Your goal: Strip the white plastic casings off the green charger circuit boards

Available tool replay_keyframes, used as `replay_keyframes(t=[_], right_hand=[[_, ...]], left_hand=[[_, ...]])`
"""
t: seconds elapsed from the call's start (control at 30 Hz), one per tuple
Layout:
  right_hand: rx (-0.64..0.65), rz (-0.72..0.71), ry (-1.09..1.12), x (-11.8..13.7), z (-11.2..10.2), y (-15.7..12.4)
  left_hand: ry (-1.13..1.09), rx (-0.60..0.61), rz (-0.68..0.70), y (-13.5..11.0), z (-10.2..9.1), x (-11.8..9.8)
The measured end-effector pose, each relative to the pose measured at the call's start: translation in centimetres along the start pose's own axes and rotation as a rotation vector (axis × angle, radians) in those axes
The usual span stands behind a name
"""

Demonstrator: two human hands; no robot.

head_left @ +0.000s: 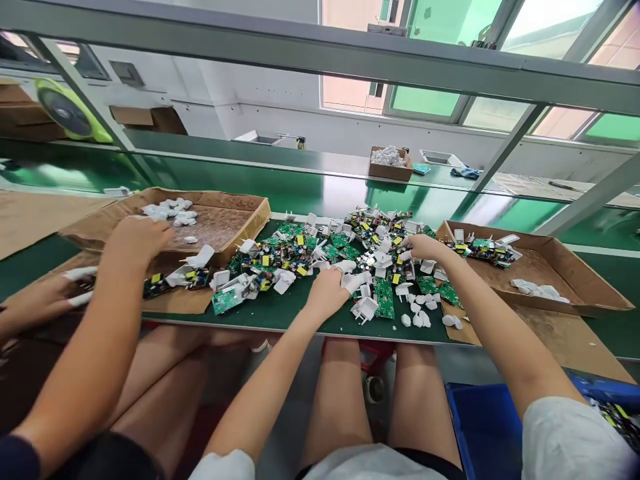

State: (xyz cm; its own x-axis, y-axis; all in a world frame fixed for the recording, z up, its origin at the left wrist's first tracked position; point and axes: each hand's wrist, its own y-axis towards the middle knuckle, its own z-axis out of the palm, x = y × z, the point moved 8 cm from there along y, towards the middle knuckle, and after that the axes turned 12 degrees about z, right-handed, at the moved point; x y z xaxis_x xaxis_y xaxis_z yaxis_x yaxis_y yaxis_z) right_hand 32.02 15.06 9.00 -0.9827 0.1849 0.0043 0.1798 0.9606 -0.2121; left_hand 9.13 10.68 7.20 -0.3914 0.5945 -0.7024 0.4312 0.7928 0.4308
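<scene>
A mixed pile of green circuit boards [385,298] and white plug housings [365,309] covers the middle of the bench. My left hand [327,293] is at the pile's near side, white covers on its fingertips. Its thumb and forefinger are stretched out and apart beside the white pieces. At the back right of the pile is my right hand [427,248], palm down, its fingers bent together among boards and white parts. What those fingertips hold, if anything, is hidden. Loose white pieces [419,319] lie near the bench's front edge, between my forearms.
A cardboard tray [245,223] with white pieces stands left; another cardboard tray [575,273] holds boards and white pieces at right. A co-worker's hand [137,237] reaches over the left tray, the other hand [55,297] below. A blue bin [483,427] sits beside my right leg.
</scene>
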Motion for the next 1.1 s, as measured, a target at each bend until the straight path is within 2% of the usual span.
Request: replay_keyframes(t=[0.07, 0.17, 0.23, 0.3, 0.37, 0.43, 0.5, 0.57, 0.63, 0.67, 0.77, 0.87, 0.93, 1.0, 1.1], right_hand=[[-0.030, -0.003, -0.008, 0.1, -0.4, -0.5], [-0.058, -0.025, -0.018, 0.6, -1.4, -1.6], [-0.084, -0.047, -0.016, 1.0, -2.3, -2.5], [-0.149, -0.049, 0.034, 1.3, -3.2, -3.4], [-0.235, -0.068, 0.221, 2.1, -4.1, -4.2], [-0.273, -0.122, 0.566, 3.6, -4.1, -5.0], [-0.250, -0.205, 0.937, 5.8, -3.1, -6.2], [-0.227, -0.292, 1.155, 8.3, -1.8, -7.7], [-0.208, -0.352, 1.187, 10.6, -0.7, -8.9], [-0.174, -0.359, 1.180, 11.4, -0.1, -9.2], [0.093, -0.326, 1.246, 12.8, 2.0, -9.3], [0.329, -0.299, 1.404, 13.6, 3.5, -9.1], [0.357, -0.279, 1.459, 13.9, 4.1, -8.8], [0.341, -0.245, 1.461, 14.3, 4.9, -8.5], [0.230, -0.187, 1.398, 14.4, 5.6, -8.0]], left_hand=[[-0.108, -0.026, -0.066, -0.5, 2.2, 0.5], [-0.188, -0.093, -0.123, -1.3, 3.7, 1.0], [-0.218, -0.177, -0.155, -2.2, 3.5, 0.9], [-0.227, -0.316, -0.155, -3.2, 2.4, 0.2], [-0.331, -0.417, -0.170, -4.0, 1.9, -0.3], [-0.608, -0.425, -0.267, -4.1, 2.8, 0.0], [-0.937, -0.448, -0.391, -4.0, 3.9, 0.5], [-1.078, -0.585, -0.450, -4.1, 3.4, 1.2], [-1.009, -0.724, -0.456, -4.6, 1.6, 2.1], [-0.940, -0.742, -0.454, -4.8, 0.7, 2.4], [-0.781, -0.625, -0.443, -5.4, -1.5, 3.1], [-0.748, -0.531, -0.393, -5.8, -2.9, 3.3], [-0.767, -0.520, -0.369, -6.1, -3.1, 3.2], [-0.708, -0.566, -0.363, -6.5, -3.2, 3.3], [-0.487, -0.682, -0.352, -7.3, -3.7, 3.4]])
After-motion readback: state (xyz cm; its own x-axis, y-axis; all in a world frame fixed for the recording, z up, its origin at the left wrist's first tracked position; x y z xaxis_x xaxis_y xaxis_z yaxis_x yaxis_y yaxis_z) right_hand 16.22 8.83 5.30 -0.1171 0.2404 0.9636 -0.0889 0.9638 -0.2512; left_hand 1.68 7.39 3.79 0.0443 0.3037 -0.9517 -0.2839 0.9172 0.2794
